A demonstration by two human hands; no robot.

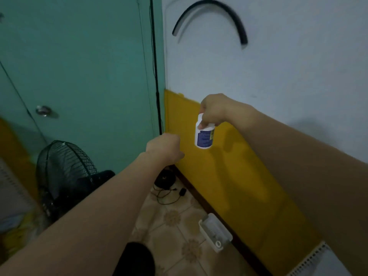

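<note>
My right hand grips a small white bottle with a blue label by its top, so the bottle hangs below the fingers in front of the yellow part of the wall. My left hand is stretched out just left of and below the bottle, fingers curled into a fist. I see only its back, and nothing shows in it. The two hands are apart.
A black floor fan stands at the lower left by the green door. A black round object with cables lies on the tiled floor. A white plastic box sits against the wall. A black curved hose hangs high on the white wall.
</note>
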